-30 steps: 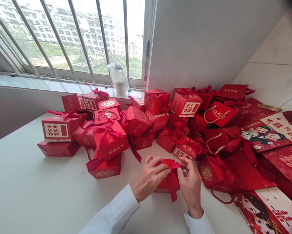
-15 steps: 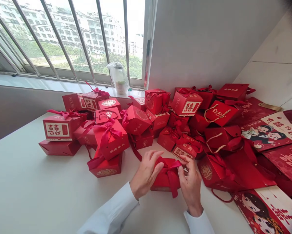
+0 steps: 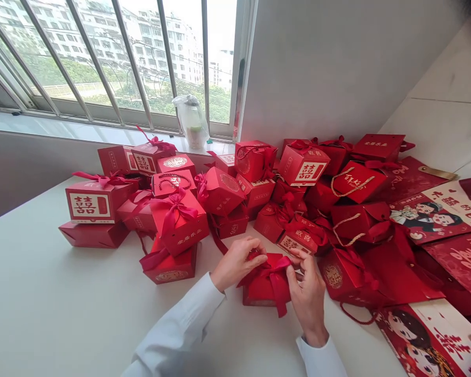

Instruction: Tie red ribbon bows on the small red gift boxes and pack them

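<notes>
A small red gift box (image 3: 259, 295) stands on the white table in front of me. A dark pink ribbon (image 3: 277, 277) is tied in a bow on its top, with one tail hanging down the front face. My left hand (image 3: 241, 263) is closed at the box's left side, thumb and fingertips pinching the ribbon's left loop. On the right, my right hand (image 3: 308, 293) pinches the bow's right loop between thumb and fingers. The far side of the box is partly hidden by my hands and the bow.
Many red gift boxes (image 3: 180, 222) with ribbons and cords are piled behind and to the left. More boxes and flat red gift bags (image 3: 424, 335) lie at the right. A plastic-wrapped cup (image 3: 192, 123) stands on the windowsill beside the barred window.
My left hand has gone from spread fingers to a pinch on the ribbon's left loop. My right hand stays on the right loop. The view has shifted slightly.
</notes>
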A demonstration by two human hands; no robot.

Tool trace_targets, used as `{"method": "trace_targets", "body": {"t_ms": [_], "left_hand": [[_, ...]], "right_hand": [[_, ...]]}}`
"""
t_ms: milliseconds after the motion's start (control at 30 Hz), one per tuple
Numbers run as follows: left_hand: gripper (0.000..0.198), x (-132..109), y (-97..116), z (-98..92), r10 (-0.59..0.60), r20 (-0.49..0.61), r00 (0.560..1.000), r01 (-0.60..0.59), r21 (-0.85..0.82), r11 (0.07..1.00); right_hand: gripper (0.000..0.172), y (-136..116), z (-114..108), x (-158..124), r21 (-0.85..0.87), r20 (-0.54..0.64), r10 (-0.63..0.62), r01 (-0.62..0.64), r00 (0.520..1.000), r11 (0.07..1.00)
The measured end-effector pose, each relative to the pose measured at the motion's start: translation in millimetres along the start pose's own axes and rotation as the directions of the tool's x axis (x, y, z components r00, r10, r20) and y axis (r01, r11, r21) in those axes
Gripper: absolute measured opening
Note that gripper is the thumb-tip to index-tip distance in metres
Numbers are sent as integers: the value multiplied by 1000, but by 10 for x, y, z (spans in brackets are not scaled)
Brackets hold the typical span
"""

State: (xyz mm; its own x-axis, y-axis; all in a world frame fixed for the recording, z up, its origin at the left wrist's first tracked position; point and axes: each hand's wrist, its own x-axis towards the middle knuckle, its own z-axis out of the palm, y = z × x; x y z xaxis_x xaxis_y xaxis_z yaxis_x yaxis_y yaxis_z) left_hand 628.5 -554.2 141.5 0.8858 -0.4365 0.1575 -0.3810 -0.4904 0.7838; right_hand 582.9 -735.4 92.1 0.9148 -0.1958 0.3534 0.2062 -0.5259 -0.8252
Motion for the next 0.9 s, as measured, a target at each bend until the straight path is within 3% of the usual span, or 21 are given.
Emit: {"method": "trace_targets", "body": {"t_ms": [333,667,800,900], "left_hand": [[17,-7,-38,-19,-14,20,1000,13,66,998],[25,28,-84,2,-78,51,996,80,-40,996],[25,6,-48,-26,-111,52,992,115,-75,990],[31,-59,48,-71,-41,19,999,42,-73,996]], "right_hand": [[29,-19,11,11,3,-15,-6,6,1000,1000],[30,-14,12,10,23,-5,17,-17,1000,1000],[31,38,-24,36,135,64,69,-77,996,988],[37,172,-93,48,308,168,77,-126,983,943]]}}
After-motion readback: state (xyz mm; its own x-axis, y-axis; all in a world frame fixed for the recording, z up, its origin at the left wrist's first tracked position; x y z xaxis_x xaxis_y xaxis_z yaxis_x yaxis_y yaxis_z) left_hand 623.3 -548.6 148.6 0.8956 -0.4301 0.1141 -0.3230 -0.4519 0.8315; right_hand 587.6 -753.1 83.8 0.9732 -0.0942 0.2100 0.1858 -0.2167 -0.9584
